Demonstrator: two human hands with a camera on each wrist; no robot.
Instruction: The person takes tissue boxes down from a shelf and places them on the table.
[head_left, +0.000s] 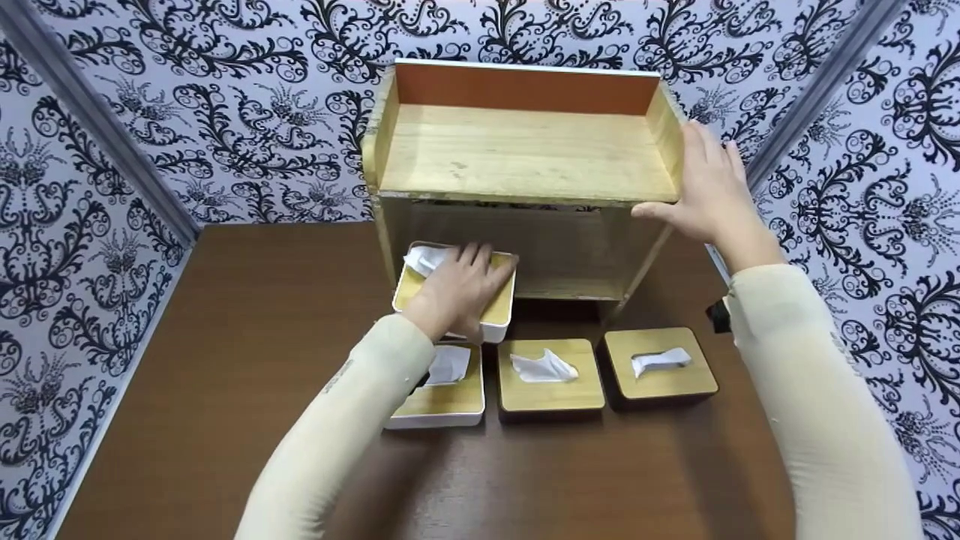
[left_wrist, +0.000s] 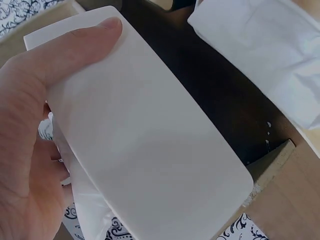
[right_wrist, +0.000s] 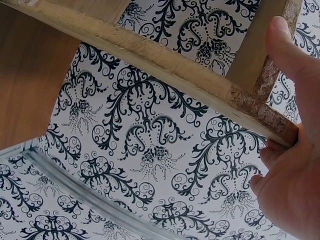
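Note:
My left hand (head_left: 459, 291) grips a tissue box (head_left: 498, 306) with white sides and a wood-coloured lid, at the lower left opening of a small wooden shelf (head_left: 525, 154). In the left wrist view, the thumb lies on the box's plain white side (left_wrist: 150, 130), and the other fingers are partly hidden behind it. White tissue (head_left: 426, 259) sticks out of the lid. My right hand (head_left: 709, 187) holds the shelf's right side panel, its thumb at the front; the right wrist view shows this panel's rough edge (right_wrist: 200, 75) between thumb and fingers.
In front of the shelf, a white-sided tissue box (head_left: 442, 405) and two dark-sided ones, a middle box (head_left: 551, 396) and a right box (head_left: 664, 386), stand in a row on the brown table (head_left: 247, 360). Patterned walls (head_left: 247, 120) enclose the back and both sides.

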